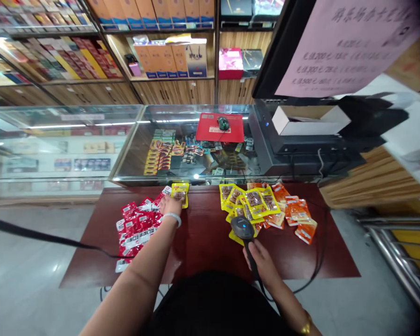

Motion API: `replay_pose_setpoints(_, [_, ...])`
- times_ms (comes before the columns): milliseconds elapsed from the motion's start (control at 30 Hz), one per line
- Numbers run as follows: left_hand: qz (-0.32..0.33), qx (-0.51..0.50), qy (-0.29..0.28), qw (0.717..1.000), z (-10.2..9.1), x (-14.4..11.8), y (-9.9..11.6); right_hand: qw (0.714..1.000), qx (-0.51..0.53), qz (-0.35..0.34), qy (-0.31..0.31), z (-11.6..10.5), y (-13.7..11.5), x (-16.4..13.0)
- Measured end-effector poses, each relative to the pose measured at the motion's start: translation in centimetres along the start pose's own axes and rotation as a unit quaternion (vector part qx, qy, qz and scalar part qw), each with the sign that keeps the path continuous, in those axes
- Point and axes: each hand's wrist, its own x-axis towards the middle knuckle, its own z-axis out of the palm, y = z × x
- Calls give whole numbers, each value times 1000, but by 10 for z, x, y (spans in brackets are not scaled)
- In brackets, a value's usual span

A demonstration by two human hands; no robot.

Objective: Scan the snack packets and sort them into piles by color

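Note:
My left hand (170,205) reaches over the far left part of the table, fingers bent at the lower edge of a yellow snack packet (180,192); its fingertips are partly hidden. Right beside it spreads a pile of red snack packets (140,226) with white bands. My right hand (262,261) is closed round the handle of a black barcode scanner (243,227), its head pointing away from me over the yellow pile. Several yellow snack packets (254,199) with brown pieces behind clear windows lie heaped there. Orange snack packets (299,214) lie to their right, some under the yellow ones.
The dark red table (203,242) stands against a glass display counter (154,177). On the counter are a red mouse pad (205,128), a mouse (223,123), a monitor (280,51) and a white open box (308,122). The scanner's cable (310,280) loops at the right; metal rails (392,252) stand beyond.

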Motion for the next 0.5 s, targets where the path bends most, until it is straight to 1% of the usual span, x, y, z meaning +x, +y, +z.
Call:
replay_pose_setpoints(100, [22, 29, -38, 999, -5, 9, -4, 1000, -6, -2, -1, 7, -2, -1])
replay_pose_setpoints(167, [37, 24, -73, 996, -7, 14, -6, 1000, -10, -5, -7, 9, -2, 0])
replay_pose_setpoints(233, [51, -26, -117, 992, -7, 19, -8, 1000, -11, -11, -15, 10, -2, 0])
replay_pose_setpoints(300, [61, -94, -148, 983, -4, 19, -10, 1000, -13, -18, -21, 12, -2, 1])
replay_pose_setpoints(367, [65, -146, -161, 974, 3, 12, -10, 999, -17, -21, -27, 13, -4, 1])
replay_pose_setpoints(433, [70, -195, -168, 964, 13, -3, -6, 999, -26, -18, -33, 15, -5, 1])
replay_pose_setpoints(467, [69, -243, -171, 952, 19, -12, -4, 999, -33, -18, -36, 15, -4, 2])
replay_pose_setpoints(500, [70, -301, -176, 935, 24, -23, 0, 998, -42, -21, -42, 16, -4, 2])
